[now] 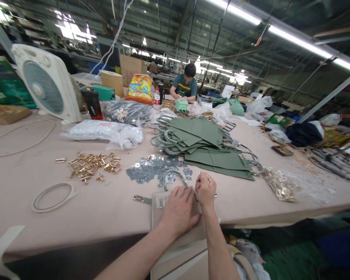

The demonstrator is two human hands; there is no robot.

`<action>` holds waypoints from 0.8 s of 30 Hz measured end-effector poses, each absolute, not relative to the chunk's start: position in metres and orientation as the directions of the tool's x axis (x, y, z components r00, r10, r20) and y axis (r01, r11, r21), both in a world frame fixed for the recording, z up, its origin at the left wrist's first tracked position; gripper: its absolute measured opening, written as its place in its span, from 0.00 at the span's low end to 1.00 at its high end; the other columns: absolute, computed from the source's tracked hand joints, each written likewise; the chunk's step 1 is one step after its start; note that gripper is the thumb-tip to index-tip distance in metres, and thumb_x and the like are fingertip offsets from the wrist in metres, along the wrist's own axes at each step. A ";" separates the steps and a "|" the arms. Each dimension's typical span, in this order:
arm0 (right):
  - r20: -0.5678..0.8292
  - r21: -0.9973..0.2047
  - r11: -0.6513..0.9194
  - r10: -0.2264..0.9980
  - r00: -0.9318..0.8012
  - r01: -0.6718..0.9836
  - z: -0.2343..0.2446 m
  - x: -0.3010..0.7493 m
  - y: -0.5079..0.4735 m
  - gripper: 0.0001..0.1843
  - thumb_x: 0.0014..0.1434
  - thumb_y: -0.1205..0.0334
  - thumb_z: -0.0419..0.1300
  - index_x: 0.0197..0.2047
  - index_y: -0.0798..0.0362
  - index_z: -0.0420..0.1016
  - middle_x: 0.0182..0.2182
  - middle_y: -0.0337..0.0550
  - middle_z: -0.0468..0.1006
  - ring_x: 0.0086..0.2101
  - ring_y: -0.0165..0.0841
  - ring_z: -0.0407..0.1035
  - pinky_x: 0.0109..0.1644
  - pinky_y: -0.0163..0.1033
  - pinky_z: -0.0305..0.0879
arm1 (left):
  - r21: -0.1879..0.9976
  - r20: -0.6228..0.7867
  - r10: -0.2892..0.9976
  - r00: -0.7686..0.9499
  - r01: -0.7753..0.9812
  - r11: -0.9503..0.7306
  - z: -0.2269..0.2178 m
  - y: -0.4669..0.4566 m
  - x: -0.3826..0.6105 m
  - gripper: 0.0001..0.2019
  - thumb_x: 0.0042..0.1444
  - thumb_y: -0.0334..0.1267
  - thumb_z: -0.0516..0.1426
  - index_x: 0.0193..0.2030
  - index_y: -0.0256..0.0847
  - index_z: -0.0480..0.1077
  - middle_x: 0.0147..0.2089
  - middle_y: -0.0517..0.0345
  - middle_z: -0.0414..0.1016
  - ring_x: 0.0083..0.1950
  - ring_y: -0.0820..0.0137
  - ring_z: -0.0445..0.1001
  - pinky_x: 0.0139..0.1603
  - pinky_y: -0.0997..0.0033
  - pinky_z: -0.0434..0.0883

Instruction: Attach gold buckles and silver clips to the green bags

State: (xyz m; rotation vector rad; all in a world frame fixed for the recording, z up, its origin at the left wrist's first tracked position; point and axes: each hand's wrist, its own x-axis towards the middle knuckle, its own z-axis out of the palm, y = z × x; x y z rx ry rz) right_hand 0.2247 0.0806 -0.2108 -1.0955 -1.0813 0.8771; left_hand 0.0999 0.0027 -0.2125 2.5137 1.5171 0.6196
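A pale beige bag panel (156, 213) lies at the table's front edge. Flat across it rests my left hand (177, 212), fingers stretched out. My right hand (206, 188) is closed in a fist at the panel's upper right edge; whatever it grips is hidden. A green-grey looped handle (176, 174) rises above the panel's top. Out to the left sticks a green strap with a metal clasp plate (138, 198). Just beyond my hands are a pile of small grey metal plates (151, 169) and a stack of dark green bag pieces (201, 134) with corded handles.
Gold metal fittings (90, 165) and a tape roll (54, 197) lie to the left. Behind them are a plastic-wrapped bundle (105, 132), a white fan (45, 83) and a dark bottle (92, 103). A bag of metal parts (281, 184) lies right. A co-worker (186, 83) sits opposite.
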 end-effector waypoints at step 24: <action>0.230 -0.952 0.271 0.941 0.249 -0.145 -0.208 0.228 0.081 0.22 0.65 0.47 0.59 0.24 0.51 0.66 0.13 0.29 0.60 0.14 0.24 0.51 0.16 0.30 0.48 | 0.320 0.267 0.878 0.397 0.823 -0.469 -0.221 0.003 0.102 0.37 0.63 0.61 0.55 0.69 0.36 0.65 0.73 0.45 0.66 0.71 0.50 0.63 0.73 0.49 0.55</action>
